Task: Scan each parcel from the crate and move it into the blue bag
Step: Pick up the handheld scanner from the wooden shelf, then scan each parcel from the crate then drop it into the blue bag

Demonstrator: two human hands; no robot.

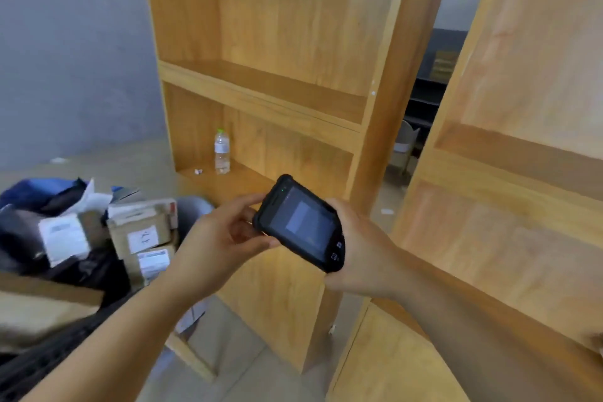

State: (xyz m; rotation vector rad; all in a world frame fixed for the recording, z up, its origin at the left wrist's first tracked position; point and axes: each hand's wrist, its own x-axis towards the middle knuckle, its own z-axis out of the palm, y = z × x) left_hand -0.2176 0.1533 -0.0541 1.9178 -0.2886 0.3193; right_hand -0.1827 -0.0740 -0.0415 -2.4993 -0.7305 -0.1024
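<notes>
A black handheld scanner [301, 222] with a lit screen is held at chest height in front of the wooden shelving. My right hand [359, 251] grips its lower right end, and my left hand [222, 238] pinches its left edge with thumb and fingers. To the left and below lies a pile of parcels: brown cardboard boxes with white labels [140, 232] and dark plastic mailers [81, 268]. A blue bag [29, 189] shows behind the pile at the far left. The dark edge of a crate [42, 359] runs along the lower left, partly hidden by my left forearm.
A tall wooden shelf unit [277, 91] stands straight ahead, with a clear water bottle [222, 152] on its lower shelf. A second wooden unit [509, 173] stands close on the right. A brown cardboard flap [39, 303] lies at the left edge. The floor is tiled.
</notes>
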